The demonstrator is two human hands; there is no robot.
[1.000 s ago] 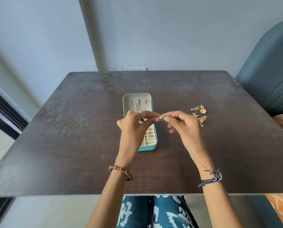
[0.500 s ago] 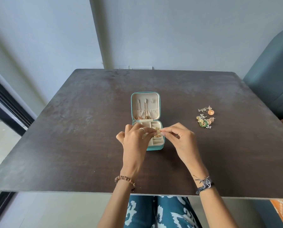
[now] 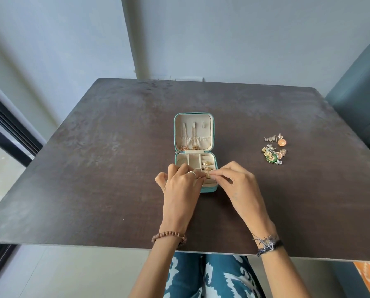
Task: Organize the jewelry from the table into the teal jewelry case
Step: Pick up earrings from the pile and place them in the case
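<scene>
The teal jewelry case lies open at the table's middle, its cream lid flat behind the tray. Two gold rings sit in the tray's right slots, and gold pendants hang at the lid's pocket. My left hand and my right hand meet over the tray's front right part, both pinching a small gold ring between their fingertips. My hands hide the tray's front half. A loose cluster of earrings, silver, orange, gold and green, lies on the table to the right of the case.
The dark wooden table ends at a front edge just under my wrists. A teal upholstered chair stands at the right, beside the table's far right corner. A dark window frame runs along the left.
Both hands have come down from above the case with the gold ring and now hold it low over the tray's right slots. The view has tilted, so more of the open lid shows.
</scene>
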